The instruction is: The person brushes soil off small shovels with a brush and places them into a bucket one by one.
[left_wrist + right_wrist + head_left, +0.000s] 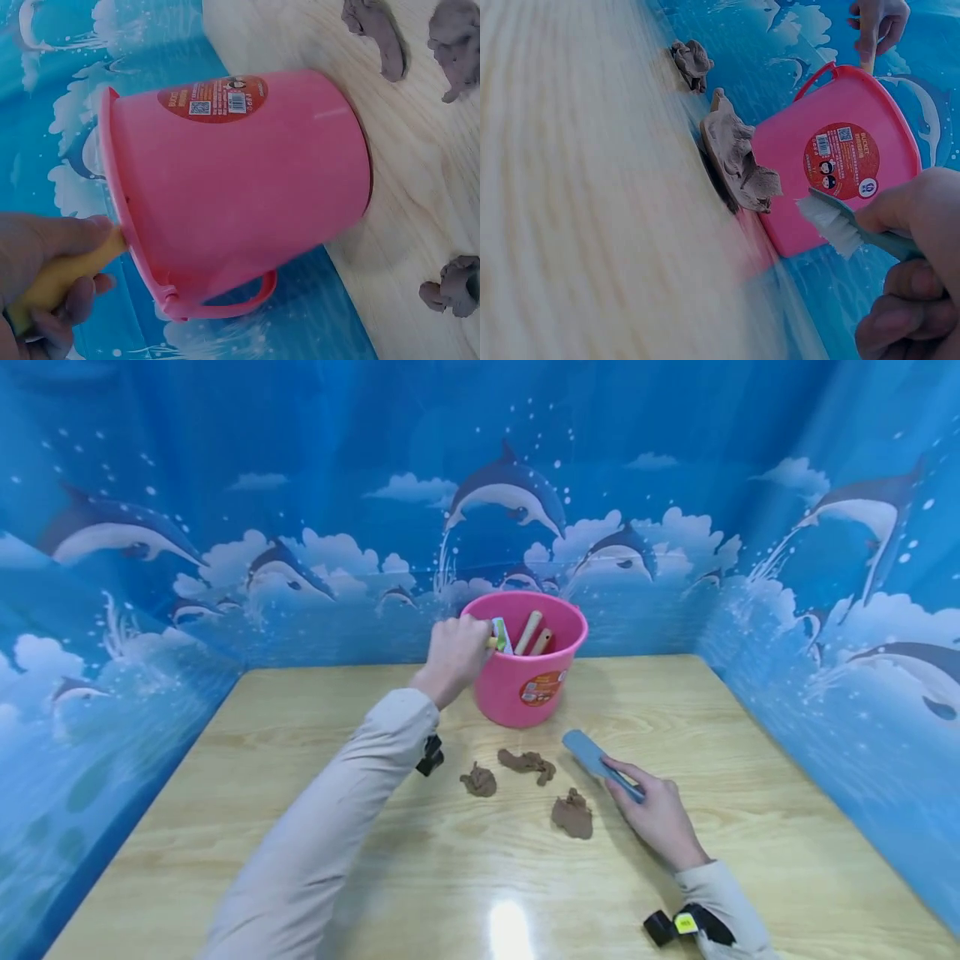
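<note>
At the near left of a pink bucket's (498, 689) rim, my left hand (459, 652) grips a yellow handle (71, 274). The handle's far end is hidden behind the rim in the left wrist view. My right hand (660, 814) holds a blue-grey brush (588, 752) by its handle, over the table right of the bucket. White bristles (832, 225) show on the brush's underside in the right wrist view. Brown clay-like lumps lie between the hands: a long one (527, 764), a small one (479, 781) and a flatter one (573, 816).
Two pale wooden handles (528, 632) and a green-and-white item (502, 636) stick up inside the bucket. The bucket stands near the back edge of a light wood table (300, 710). A blue dolphin-print curtain (337, 485) encloses the back and sides.
</note>
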`<state>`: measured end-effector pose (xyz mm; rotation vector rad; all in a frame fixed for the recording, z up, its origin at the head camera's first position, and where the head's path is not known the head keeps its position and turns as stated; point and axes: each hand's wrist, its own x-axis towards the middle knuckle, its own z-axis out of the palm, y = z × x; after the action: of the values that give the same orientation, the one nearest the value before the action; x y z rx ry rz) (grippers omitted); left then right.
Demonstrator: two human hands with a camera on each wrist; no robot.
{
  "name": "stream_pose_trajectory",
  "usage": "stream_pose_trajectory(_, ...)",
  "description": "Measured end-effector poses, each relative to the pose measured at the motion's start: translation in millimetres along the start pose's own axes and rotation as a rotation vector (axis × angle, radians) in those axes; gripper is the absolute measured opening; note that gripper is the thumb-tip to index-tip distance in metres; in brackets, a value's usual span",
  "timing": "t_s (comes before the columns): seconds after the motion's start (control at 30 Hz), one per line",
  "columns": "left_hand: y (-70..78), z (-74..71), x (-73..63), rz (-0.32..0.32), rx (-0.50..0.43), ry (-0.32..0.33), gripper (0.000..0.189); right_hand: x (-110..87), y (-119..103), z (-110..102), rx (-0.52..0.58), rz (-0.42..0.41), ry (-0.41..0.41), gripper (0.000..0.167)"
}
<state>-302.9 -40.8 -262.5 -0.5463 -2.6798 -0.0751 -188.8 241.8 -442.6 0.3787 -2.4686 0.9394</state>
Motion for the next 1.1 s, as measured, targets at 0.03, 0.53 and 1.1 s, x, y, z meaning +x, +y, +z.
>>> stream_pose_trajectory(0.03, -0.8, 1.4, 1.2, -0.003, -0.039, 0.015, 0.018, -0.1, 0.1, 0.6, -0.004, -0.007, 0.006, 0.032)
stream_pose_trajectory(0.53, 17.2, 22.0, 6.0, -0.077, -0.584, 0.125, 0.013, -1.5, -1.4, -1.2, -0.021, 0.049, -0.012, 0.031)
stream_pose_trajectory(1.1, 21.3, 46.0, 3.2, -0.217, -0.644, 0.116, 0.036, -2.6, -0.7, -0.8, -0.038, 0.083, -0.003, 0.031)
